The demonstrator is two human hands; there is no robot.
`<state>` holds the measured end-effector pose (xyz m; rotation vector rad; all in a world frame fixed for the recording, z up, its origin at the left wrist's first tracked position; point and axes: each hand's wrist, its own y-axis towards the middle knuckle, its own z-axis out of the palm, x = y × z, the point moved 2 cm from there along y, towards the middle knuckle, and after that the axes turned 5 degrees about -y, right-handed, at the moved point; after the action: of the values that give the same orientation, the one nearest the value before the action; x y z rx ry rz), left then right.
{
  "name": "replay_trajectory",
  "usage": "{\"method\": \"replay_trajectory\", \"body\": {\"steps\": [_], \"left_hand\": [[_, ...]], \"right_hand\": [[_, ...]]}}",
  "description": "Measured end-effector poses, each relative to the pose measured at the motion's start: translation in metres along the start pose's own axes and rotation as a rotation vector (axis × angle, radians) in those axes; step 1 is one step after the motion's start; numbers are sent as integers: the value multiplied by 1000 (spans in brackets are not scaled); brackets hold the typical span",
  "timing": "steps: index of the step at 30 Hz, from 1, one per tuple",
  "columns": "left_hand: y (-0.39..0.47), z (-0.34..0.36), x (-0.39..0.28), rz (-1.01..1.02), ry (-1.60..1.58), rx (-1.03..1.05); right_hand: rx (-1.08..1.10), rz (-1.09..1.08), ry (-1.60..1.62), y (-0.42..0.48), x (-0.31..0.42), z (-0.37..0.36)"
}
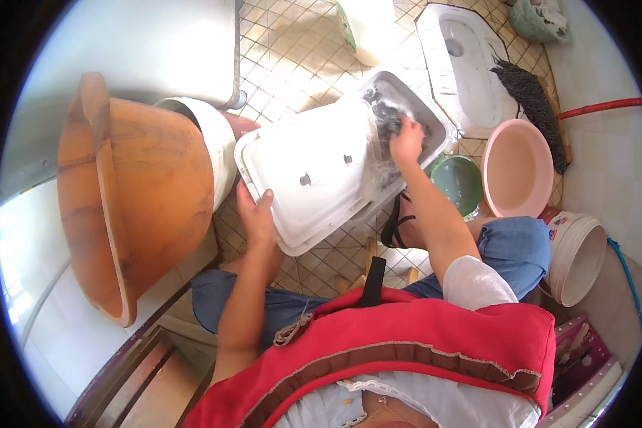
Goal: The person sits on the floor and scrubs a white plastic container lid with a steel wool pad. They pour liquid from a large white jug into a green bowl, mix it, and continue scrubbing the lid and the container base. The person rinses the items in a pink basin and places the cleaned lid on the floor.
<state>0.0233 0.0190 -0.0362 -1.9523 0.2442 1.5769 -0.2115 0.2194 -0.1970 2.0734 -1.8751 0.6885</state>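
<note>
A white plastic lid or shallow tray [310, 166] slants across a grey-white rectangular basin [433, 117] that holds soapy water. My left hand [257, 211] grips the lid's near-left edge, thumb on top. Inside the basin, at the lid's far end, my right hand [408, 140] is closed around something dark and wet, perhaps a cloth; its exact kind is hard to tell. Two small grey clips or fittings show on the lid's face. Suds lie on the water around my right fingers.
Right of the basin are a green bowl [456, 184] of water, a pink basin [519, 168], a squat toilet [471, 69], a dark mop head [535, 107] and a white bucket [578, 257]. A big orange tub [150, 198] stands on its side at left. Tiled floor lies beneath.
</note>
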Motion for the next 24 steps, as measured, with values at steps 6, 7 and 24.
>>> {"method": "replay_trajectory", "body": {"steps": [6, 7, 24], "left_hand": [[1, 15, -7, 0, -24, 14], [-2, 13, -6, 0, -34, -5], [-33, 17, -86, 268, 89, 154]], "right_hand": [[112, 399, 443, -37, -4, 37], [43, 344, 548, -61, 24, 24], [-10, -436, 161, -80, 33, -46]]}}
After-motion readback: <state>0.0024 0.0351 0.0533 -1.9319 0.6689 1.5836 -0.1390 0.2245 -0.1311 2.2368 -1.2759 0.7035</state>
